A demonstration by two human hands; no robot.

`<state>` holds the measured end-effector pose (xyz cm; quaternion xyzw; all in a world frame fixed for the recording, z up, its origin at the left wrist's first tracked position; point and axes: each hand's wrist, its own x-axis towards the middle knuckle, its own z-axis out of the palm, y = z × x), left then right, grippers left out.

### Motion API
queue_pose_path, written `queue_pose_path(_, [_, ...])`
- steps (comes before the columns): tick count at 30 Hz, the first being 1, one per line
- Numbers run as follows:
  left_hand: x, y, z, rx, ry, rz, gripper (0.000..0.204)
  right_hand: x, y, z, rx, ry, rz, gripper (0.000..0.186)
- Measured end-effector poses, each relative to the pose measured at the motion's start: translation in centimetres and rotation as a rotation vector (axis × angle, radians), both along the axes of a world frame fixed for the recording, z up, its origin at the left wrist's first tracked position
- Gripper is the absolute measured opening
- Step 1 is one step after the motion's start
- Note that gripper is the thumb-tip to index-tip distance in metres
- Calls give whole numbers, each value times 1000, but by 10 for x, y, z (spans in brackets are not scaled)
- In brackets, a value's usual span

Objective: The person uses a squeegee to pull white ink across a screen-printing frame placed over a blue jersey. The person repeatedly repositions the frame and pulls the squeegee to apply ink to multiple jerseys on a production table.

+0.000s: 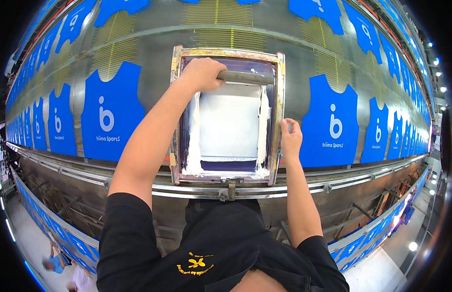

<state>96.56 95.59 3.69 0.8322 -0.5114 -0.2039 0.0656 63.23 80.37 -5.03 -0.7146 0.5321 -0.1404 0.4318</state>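
Observation:
A screen-printing frame [280, 97] with a worn, taped rim lies in front of me. White ink [193, 141] is smeared thickly along both sides of its mesh, around a pale rectangle [230, 126]. My left hand [202, 75] is closed around the left end of a grey squeegee [248, 77], which lies crosswise near the frame's far end. Beside the frame's right edge, my right hand [291, 138] holds nothing that I can see. Its fingers are loosely bent, with a small gap between them.
Blue garment panels with white prints lie in rows on the long table [157, 63], one panel [112, 114] left of the frame and another [333, 121] right. A metal rail [323, 184] with a clamp [227, 193] runs along the near edge. People [55, 263] stand at the lower left.

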Motion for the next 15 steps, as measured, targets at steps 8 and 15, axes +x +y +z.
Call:
queue_pose_path(8, [13,-18,-11,95,-119,16,36,159,-51,58,-711,-173,746,40])
queue_pose_path(15, [-42,21,-16,76,-97,44,34,127,-9,41,-648,-10,892,34])
